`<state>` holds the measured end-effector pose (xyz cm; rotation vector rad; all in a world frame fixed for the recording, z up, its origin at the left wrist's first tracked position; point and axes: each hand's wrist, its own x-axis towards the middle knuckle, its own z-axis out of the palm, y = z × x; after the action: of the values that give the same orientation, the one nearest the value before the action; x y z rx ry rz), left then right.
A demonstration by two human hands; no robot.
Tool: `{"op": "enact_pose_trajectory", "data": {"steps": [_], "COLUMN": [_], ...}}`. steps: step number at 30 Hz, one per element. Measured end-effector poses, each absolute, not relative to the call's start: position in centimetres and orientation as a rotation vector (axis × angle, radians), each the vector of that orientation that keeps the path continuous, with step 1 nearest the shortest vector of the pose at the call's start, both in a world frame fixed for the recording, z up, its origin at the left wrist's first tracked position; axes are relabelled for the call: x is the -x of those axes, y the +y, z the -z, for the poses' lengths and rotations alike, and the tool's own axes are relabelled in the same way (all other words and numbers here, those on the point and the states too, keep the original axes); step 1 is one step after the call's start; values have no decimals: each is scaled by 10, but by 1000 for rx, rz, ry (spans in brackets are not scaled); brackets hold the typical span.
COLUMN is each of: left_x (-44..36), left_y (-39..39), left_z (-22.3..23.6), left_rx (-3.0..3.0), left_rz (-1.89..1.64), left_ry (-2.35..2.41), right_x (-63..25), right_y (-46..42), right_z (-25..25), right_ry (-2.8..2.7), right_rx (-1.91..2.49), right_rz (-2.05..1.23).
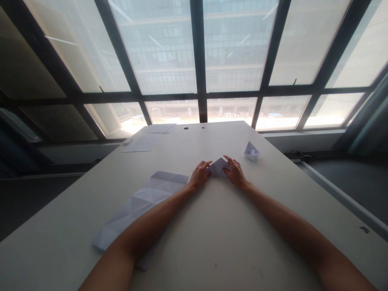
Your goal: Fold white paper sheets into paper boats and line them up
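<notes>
A small folded white paper piece (218,166) lies on the white table (212,234) between my two hands. My left hand (199,175) pinches its left side with curled fingers. My right hand (235,172) pinches its right side the same way. A finished paper boat (251,151) stands just beyond and to the right of my right hand. A large creased sheet of white paper (142,202) lies flat under and beside my left forearm.
Several flat paper sheets (150,136) lie at the table's far left corner, near two small dark holes (194,128) in the tabletop. A wall of windows with dark frames (198,60) stands behind the table. The floor drops away on both sides.
</notes>
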<state>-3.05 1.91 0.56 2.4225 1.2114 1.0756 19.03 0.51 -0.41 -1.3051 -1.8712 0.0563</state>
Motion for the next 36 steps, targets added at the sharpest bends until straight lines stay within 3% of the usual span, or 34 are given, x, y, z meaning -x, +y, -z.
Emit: {"op": "enact_pose_trajectory", "data": {"steps": [36], "left_x": [32], "left_y": [24], "left_z": [-8], "left_rx": [-2251], "left_rz": [-1070], "left_ry": [1347], "right_x": [-195], "right_y": [4], "right_z": [0], "right_ry": [-1868], "right_rx": [1384], "right_rz": [-2]}}
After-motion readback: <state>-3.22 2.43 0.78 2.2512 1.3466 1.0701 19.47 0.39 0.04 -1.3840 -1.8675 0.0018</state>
